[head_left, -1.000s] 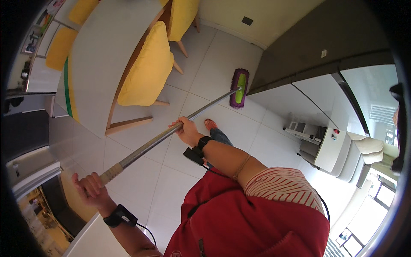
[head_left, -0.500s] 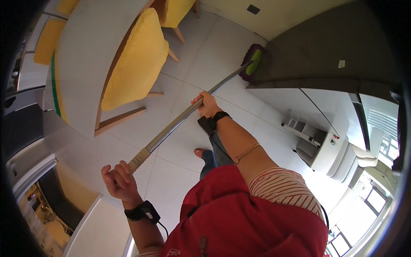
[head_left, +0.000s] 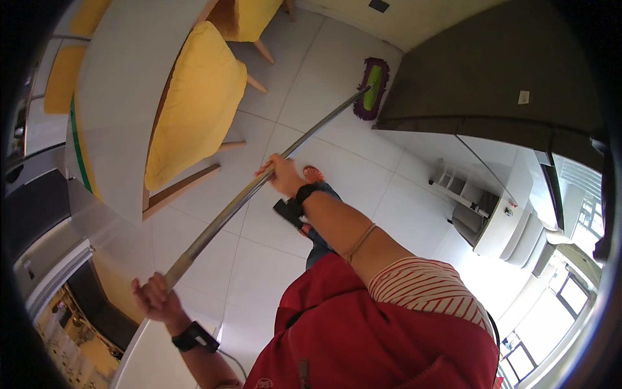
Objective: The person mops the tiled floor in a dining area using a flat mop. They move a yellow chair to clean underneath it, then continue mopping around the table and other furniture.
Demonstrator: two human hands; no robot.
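A mop (head_left: 223,217) with a long metal pole slants from lower left to upper right. Its flat head (head_left: 372,89), green with a purple fringe, lies on the floor close to a dark panel. My left hand (head_left: 155,298) is closed round the pale grip at the near end of the pole, and its fingers look slightly smeared by motion. Farther up, around the middle of the pole, my right hand (head_left: 280,176) is wrapped round the bare metal.
Yellow chairs (head_left: 194,104) with wooden legs stand at a white table (head_left: 129,110) on the left. The dark panel (head_left: 486,71) and white cabinets border the right side. Pale tiled floor (head_left: 317,220) lies between. My foot (head_left: 313,174) is just beyond my right hand.
The mop head has come away from the corner, slightly toward me and left. Both hands have drawn back to the lower left with the pole. One foot has stepped forward.
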